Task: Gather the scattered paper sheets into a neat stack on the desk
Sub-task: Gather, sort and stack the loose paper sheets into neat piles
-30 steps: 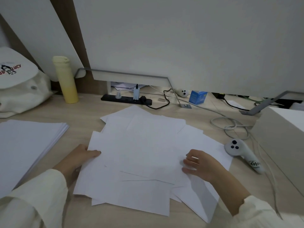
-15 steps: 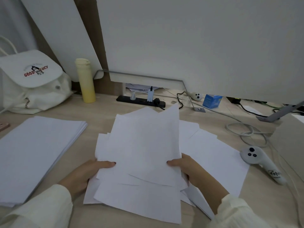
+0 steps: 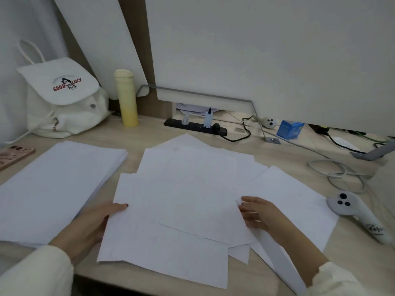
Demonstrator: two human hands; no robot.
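The left hand (image 3: 94, 227) holds the left edge of the loose sheets (image 3: 183, 199), thumb on top and the other fingers hidden beneath the paper. The right hand (image 3: 263, 214) lies at the right edge of the upper sheets, resting on a lower sheet with its fingers curled against that edge; whether they pinch it I cannot tell. The sheets lie fanned and overlapping in the middle of the desk (image 3: 149, 142), corners pointing different ways, some hanging over the near edge. Just to their left sits a squared stack (image 3: 53, 184) of paper, with a phone (image 3: 12, 154) at its far corner. To the right lies a white controller (image 3: 352, 212), near a coiled cable (image 3: 342, 174). Along the back stand a bag (image 3: 64, 99), a yellow bottle (image 3: 126, 99), a power strip (image 3: 194, 126) and a blue box (image 3: 289, 129).
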